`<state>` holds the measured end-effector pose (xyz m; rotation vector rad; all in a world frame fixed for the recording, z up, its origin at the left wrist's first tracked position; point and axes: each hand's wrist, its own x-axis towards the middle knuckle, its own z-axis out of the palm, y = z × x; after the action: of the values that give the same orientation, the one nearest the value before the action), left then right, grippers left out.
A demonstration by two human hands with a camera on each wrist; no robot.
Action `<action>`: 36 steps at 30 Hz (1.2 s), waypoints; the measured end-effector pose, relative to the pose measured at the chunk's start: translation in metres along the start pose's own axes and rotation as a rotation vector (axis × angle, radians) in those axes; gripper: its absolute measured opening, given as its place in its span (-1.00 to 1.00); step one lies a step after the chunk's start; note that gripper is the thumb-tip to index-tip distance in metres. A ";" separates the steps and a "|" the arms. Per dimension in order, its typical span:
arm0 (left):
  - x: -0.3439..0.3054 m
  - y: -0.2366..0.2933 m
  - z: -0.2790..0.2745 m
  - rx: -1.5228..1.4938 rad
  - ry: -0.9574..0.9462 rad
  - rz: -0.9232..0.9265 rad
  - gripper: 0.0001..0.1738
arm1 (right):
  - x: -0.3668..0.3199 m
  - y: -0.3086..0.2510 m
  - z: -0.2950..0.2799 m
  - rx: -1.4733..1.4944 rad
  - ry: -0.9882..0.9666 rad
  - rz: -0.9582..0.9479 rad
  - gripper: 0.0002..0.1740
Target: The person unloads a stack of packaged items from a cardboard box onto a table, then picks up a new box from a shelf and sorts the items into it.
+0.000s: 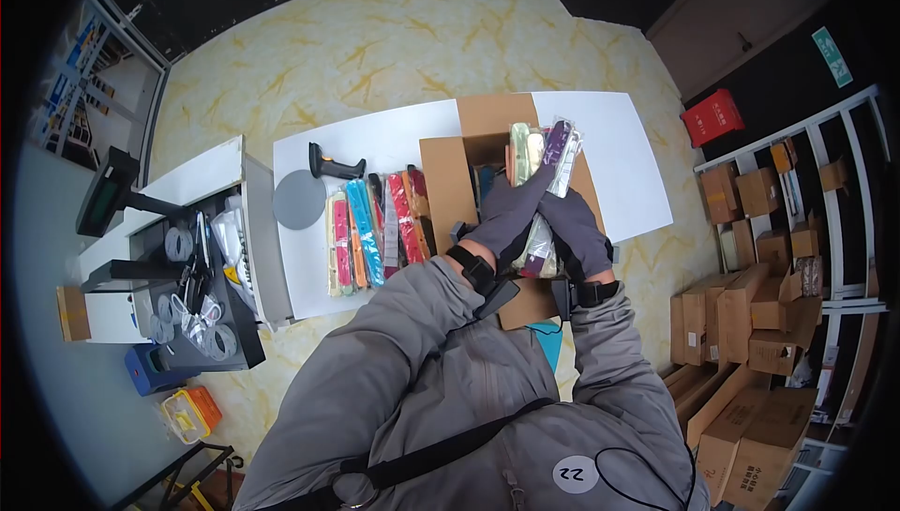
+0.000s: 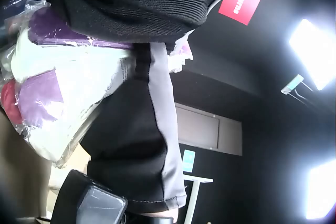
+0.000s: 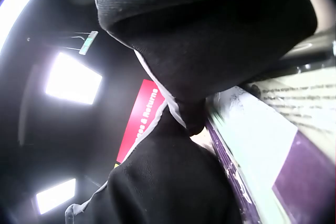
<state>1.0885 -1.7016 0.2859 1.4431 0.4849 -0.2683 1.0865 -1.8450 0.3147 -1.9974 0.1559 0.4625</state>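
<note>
Both gloved hands meet above an open cardboard box. The left hand and the right hand grip a bundle of plastic-wrapped packets, with green, cream and purple ends showing beyond the fingers. More of the bundle sticks out below the hands. In the left wrist view, clear wrapping covers white and purple packets beside the dark gloves. The right wrist view shows a purple and white packet close to the glove palms. Most fingertips are hidden behind the packets and gloves.
Left of the box, a row of coloured wrapped packets lies on the white table, near a barcode scanner and a grey disc. A cluttered cart stands further left. Cardboard boxes and shelves are at right.
</note>
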 end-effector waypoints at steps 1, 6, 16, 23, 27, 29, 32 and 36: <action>-0.006 0.005 0.001 -0.035 0.003 0.056 0.03 | -0.004 -0.002 -0.001 0.026 0.030 -0.009 -0.33; -0.024 0.019 0.001 -0.045 0.034 0.083 -0.06 | -0.035 -0.034 0.005 0.141 0.134 -0.050 -0.39; -0.093 0.041 -0.109 -0.317 0.104 0.253 -0.15 | -0.087 -0.117 0.089 0.047 0.064 -0.115 -0.37; -0.116 0.019 -0.209 -0.425 0.183 0.229 -0.09 | -0.085 -0.134 0.186 -0.085 -0.132 -0.134 -0.35; -0.099 -0.028 -0.249 -0.396 0.289 0.084 -0.15 | -0.035 -0.063 0.252 -0.051 -0.261 -0.203 -0.31; -0.084 -0.059 -0.266 -0.286 0.309 -0.001 -0.17 | -0.020 -0.042 0.270 -0.070 -0.299 -0.165 -0.28; -0.064 -0.088 -0.283 -0.131 0.343 -0.111 -0.09 | -0.013 -0.036 0.285 -0.104 -0.371 -0.079 -0.21; -0.047 -0.092 -0.290 0.009 0.364 -0.194 0.08 | -0.004 -0.038 0.287 -0.236 -0.472 -0.188 -0.38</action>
<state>0.9595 -1.4324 0.2112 1.4606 0.9230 -0.1608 1.0218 -1.5743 0.2360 -2.0453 -0.3924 0.8436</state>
